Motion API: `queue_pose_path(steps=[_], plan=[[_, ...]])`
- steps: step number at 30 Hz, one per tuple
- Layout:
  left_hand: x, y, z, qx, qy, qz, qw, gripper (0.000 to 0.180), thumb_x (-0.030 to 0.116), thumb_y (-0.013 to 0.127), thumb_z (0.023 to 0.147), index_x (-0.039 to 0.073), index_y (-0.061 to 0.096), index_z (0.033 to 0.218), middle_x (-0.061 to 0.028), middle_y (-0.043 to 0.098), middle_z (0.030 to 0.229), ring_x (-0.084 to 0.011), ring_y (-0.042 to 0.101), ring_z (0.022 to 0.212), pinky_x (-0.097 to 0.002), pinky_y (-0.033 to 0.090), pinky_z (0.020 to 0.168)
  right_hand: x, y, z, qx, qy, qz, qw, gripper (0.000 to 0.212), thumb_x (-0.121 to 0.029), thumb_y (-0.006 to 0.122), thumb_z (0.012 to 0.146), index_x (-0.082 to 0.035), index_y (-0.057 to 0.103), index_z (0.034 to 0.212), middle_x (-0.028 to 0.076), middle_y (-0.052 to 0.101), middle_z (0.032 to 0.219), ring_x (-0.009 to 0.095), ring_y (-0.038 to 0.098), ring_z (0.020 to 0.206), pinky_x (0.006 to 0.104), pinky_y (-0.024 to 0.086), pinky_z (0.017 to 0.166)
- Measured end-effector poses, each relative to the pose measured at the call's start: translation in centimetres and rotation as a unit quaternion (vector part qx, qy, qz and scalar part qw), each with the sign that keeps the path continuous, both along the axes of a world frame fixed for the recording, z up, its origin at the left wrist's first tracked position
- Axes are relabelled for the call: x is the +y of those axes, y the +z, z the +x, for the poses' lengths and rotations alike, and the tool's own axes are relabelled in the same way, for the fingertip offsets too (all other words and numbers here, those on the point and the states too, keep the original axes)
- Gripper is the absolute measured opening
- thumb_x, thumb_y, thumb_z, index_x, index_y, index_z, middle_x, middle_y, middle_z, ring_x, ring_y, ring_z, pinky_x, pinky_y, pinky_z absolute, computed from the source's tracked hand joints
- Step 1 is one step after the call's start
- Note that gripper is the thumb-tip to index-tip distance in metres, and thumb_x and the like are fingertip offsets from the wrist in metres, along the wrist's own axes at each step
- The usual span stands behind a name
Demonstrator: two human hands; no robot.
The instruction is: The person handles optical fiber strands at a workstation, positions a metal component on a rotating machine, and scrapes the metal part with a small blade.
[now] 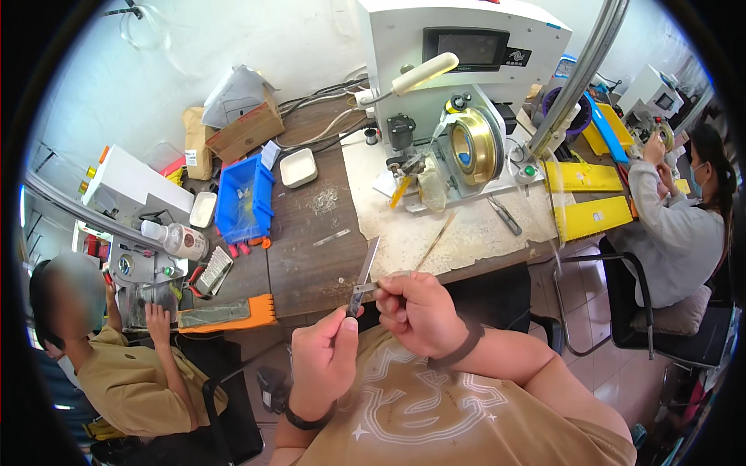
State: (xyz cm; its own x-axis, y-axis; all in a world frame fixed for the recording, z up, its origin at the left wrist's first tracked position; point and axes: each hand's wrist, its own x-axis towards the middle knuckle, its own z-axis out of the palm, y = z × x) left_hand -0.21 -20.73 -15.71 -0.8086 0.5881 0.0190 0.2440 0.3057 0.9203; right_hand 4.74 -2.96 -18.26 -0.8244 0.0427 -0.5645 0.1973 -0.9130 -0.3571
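My left hand [326, 359] is closed, thumb and fingers gripping the dark lower end of a slim metal tool. Its long flat metal strip [369, 260] points up and slightly right, in front of the table edge. Close beside it, my right hand [423, 314] is closed in a pinch. Between its fingertips is the end of a short flat metal piece [365, 287], which crosses the tool just above my left thumb. Whether the two are joined I cannot tell.
A white machine [458, 147] with a brass wheel stands ahead. Pliers [505, 216] and a thin brown stick [437, 241] lie before it. Left are a blue bin [245, 198] and white dish [298, 168]. People sit at both sides; yellow trays [593, 221] are at right.
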Motion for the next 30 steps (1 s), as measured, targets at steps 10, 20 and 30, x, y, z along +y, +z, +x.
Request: queue_pose_path(steps=[10,20,30], plan=[[0.2,0.0,-0.1,0.020,-0.003,-0.022,1.000,0.021,0.010,0.059,0.101,-0.004,0.071,0.111,-0.0070,0.042,0.057,-0.0087,0.043,0.050,-0.0259,0.039,0.051,0.6,-0.1,0.0,0.055,-0.037,0.020,0.998,0.022,-0.013,0.061,0.100,-0.001,0.062,0.081,0.000,0.051,0.062,0.008,0.040,0.051,0.0250,0.031,0.047],[0.0,0.1,0.0,0.039,-0.010,-0.033,0.999,0.021,0.012,0.059,0.102,-0.004,0.071,0.110,-0.0083,0.045,0.058,-0.0092,0.043,0.051,-0.0265,0.039,0.051,2.3,-0.7,-0.5,0.066,-0.089,-0.047,0.993,0.020,-0.018,0.061,0.101,-0.003,0.062,0.088,-0.003,0.050,0.067,0.007,0.040,0.056,0.0241,0.032,0.050],[1.2,-2.7,-1.4,-0.235,0.058,0.240,0.940,0.018,0.022,0.049,0.111,0.005,0.055,0.111,-0.0046,0.061,0.084,-0.0117,0.056,0.072,-0.0295,0.046,0.071,3.7,-0.8,1.9,0.221,-0.136,0.357,0.897,0.011,-0.012,0.068,0.100,-0.002,0.070,0.096,0.004,0.063,0.078,0.011,0.054,0.064,0.0288,0.045,0.058]])
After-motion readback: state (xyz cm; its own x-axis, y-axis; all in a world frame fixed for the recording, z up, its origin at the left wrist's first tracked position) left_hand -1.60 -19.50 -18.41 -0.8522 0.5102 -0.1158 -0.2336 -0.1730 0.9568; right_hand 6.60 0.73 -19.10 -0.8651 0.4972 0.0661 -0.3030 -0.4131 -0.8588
